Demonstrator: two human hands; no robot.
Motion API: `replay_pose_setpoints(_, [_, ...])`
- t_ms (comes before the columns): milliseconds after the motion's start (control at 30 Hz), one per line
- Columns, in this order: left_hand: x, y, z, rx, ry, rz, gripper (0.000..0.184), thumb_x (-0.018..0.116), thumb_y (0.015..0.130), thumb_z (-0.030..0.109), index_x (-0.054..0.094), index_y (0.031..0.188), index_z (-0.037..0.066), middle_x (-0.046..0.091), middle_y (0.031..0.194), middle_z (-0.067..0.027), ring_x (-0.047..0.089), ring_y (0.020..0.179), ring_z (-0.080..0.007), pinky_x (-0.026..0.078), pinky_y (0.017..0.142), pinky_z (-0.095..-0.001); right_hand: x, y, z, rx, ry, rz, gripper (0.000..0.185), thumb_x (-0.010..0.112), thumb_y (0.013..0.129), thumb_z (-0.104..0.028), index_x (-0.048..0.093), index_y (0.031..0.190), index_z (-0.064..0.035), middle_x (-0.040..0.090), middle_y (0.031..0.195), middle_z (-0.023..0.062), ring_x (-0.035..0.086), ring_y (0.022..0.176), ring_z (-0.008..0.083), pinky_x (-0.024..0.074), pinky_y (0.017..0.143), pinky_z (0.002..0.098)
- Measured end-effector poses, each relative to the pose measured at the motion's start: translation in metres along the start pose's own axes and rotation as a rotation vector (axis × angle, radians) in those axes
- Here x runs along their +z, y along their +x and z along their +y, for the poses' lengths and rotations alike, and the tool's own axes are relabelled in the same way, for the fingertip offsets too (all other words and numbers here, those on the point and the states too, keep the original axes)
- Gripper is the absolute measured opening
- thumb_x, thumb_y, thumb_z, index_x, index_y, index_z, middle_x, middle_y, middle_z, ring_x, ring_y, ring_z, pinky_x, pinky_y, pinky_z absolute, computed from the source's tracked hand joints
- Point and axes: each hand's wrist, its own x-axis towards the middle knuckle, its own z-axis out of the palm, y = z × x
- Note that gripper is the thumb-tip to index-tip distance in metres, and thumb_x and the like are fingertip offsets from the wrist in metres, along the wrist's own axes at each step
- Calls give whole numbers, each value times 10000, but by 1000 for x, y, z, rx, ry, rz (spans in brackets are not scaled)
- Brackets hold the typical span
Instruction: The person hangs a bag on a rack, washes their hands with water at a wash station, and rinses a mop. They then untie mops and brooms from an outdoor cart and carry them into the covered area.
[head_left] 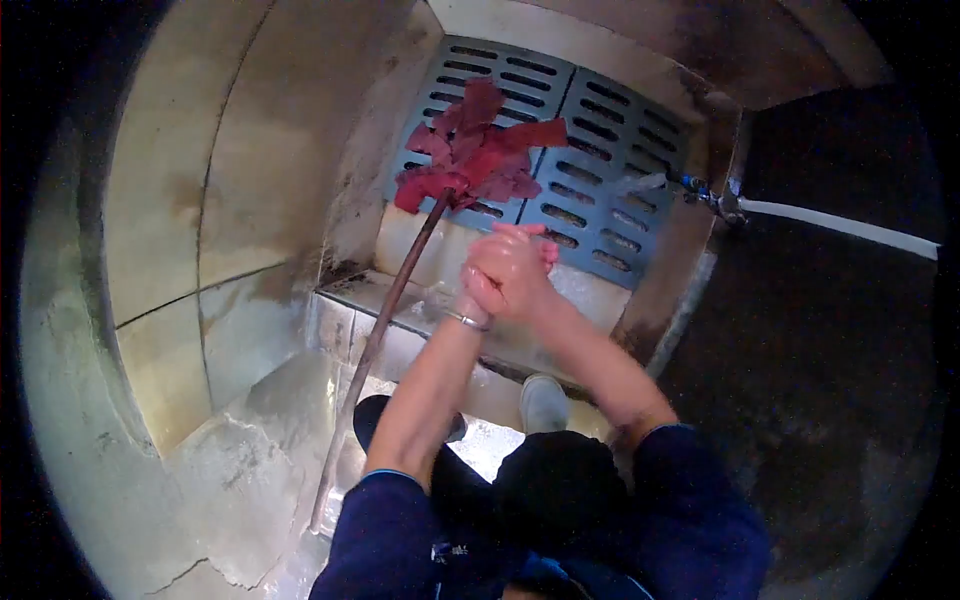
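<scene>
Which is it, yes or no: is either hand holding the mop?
No, both hands are clasped together, apart from the mop, whose handle slants past to their left.

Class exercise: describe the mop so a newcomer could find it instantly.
Start at the bluish slotted grating. The mop has its head mostly over the left panel, its long handle slanting toward the picture's lower left. Ragged red strips set it apart from the grating.

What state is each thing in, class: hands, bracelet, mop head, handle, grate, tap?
Hands: clasped together
Bracelet: worn, around the left wrist
Mop head: lying on the grate, strips spread
Handle: slanting, attached to the mop head
Grate: two panels, side by side
Tap: possibly running, too blurred to tell
</scene>
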Motion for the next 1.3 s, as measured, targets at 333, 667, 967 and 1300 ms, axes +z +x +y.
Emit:
replay_pose_setpoints(333, [91, -17, 3, 96, 533, 374, 108, 405, 785, 133, 456, 803, 39, 535, 636, -91, 553, 601, -162, 450, 513, -273, -6, 15, 16, 362, 689, -777, 269, 506, 678, -363, 504, 718, -96, 497, 867, 45, 467, 796, 316, 395, 697, 416])
replay_pose_setpoints(667, [66, -9, 0, 729, 1722, 367, 152, 394, 805, 76, 412, 954, 53, 545, 752, -136, 542, 679, -222, 434, 604, -327, 2, -18, 19, 350, 925, 124, 304, 447, 753, -363, 511, 863, -87, 495, 819, 66, 451, 836, 256, 385, 732, 405])
replay_pose_setpoints(967, [4, -50, -29, 289, 2460, 722, 536, 518, 649, 84, 344, 1155, 53, 359, 1143, -221, 378, 1038, -330, 359, 826, -363, -239, 91, -20, -271, 875, 576, 117, 414, 737, -124, 485, 700, -39, 522, 812, 112, 493, 761, 252, 429, 702, 359])
replay_pose_setpoints(1300, [-4, -18, -36, 236, 274, 839, 547, 405, 763, 376, 269, 1228, 122, 362, 1207, -94, 386, 1050, -260, 297, 854, -404, -167, 66, -23, -87, 984, 141, 153, 457, 716, -113, 531, 636, -6, 560, 790, 151, 532, 805, 267, 442, 741, 373])
